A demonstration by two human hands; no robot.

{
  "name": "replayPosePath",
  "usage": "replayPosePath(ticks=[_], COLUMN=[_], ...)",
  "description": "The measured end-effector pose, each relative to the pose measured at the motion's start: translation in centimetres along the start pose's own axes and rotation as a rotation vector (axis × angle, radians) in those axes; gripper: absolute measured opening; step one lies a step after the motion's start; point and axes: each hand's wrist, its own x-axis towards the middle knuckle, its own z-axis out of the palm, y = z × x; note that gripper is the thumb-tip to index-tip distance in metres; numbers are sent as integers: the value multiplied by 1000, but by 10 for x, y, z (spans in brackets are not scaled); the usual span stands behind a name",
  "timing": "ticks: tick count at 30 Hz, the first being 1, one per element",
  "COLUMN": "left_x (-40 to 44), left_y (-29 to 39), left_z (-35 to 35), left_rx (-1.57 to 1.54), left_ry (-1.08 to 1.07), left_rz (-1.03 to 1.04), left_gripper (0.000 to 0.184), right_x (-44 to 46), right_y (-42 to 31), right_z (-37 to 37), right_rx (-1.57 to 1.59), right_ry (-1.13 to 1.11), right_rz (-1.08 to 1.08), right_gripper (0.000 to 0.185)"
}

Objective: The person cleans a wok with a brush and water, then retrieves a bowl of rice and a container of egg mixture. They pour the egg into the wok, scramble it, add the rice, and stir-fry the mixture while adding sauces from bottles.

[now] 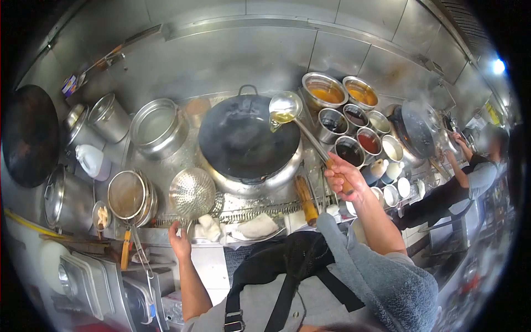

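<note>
My right hand (344, 178) is closed round the wooden handle of a metal ladle (285, 106). The ladle's bowl hangs over the back right of a large dark wok (249, 138), with yellowish liquid in it and at its lip. My left hand (179, 239) is low at the counter's front edge, just below a perforated round skimmer (192, 192). Its fingers look apart, and nothing shows in them. White folded cloths (257, 226) lie along the front edge, right of that hand. A bamboo brush (305, 199) stands right of the wok.
Steel bowls of orange liquid (325, 93) and several sauce pots (349, 149) are at the right. A steel pot (157, 128), a strainer (126, 193) and a white jug (93, 161) stand left. Another person (481, 171) works at a steaming wok (417, 128) far right.
</note>
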Motion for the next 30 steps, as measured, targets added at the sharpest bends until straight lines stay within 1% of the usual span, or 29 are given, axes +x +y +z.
replayPosePath(ticks=[1,2,3,4,5,6,7,8,9,11,12,13,15,16,18,19,21,22,23,24,25,26,27,28,30], left_x=[4,2,5,8,10,7,7,7,5,-1,-4,-8,-14,-18,-27,-30,-34,-35,-34,-33,-30,-28,-23,-16,-4], left_y=[-4,19,15,9,5,27,31,32,34,39,41,43,40,32,22,18,17,20,27,36,46,59,70,80,107], left_z=[-8,-23,-31,-39,-44,-55,-62,-67,-74,-85,-89,-93,-100,-102,-104,-103,-97,-89,-82,-75,-67,-57,-46,-32,-10], left_rx=[-29,-21,-19,-89,-160,-183,-187,-247,-305,-302,-311,-317,-301,-292,-312,-310,-305,-319,-319,-278,-237,-242,-238,-284,-327], left_ry=[0,-21,-23,-12,-3,-19,-24,-28,-29,-30,-26,-24,-1,10,33,29,20,42,39,-11,-60,-75,-75,-105,-149], left_rz=[17,-49,-51,-18,15,8,1,-9,-20,-24,-30,-35,-28,-48,-60,-53,-61,-85,-85,-59,-33,24,25,59,100], left_gripper=[37,44,44,49,53,59,59,59,59,61,62,63,64,63,61,61,60,58,58,58,58,57,57,58,58], right_x=[-2,-4,-5,-4,-1,6,13,25,29,40,47,51,48,28,-12,-25,-48,-52,-55,-58,-62,-70,-73,-71,-74], right_y=[11,21,32,41,49,56,61,66,73,90,100,107,108,103,90,87,86,93,100,99,100,92,80,71,58], right_z=[8,21,32,41,46,48,46,36,39,48,36,14,-33,-35,-30,-45,-73,-84,-97,-91,-84,-49,-25,-24,-29], right_rx=[2,-133,-269,-301,-301,-265,-230,-71,-75,-528,-1019,-1016,-1792,-1756,-1864,-1857,-1996,-1994,-1922,-1837,-1731,-1458,-1168,-1165,-624], right_ry=[1,51,102,95,102,72,43,-4,1,161,187,181,175,218,333,340,358,363,268,171,114,192,256,253,78], right_rz=[5,20,34,38,40,42,46,53,58,-39,-72,-77,-806,-589,-164,-167,12,12,-187,-380,-472,-168,118,118,93], right_gripper=[71,72,73,75,75,75,76,77,77,77,78,78,79,80,79,79,80,80,80,80,81,81,81,81,81])
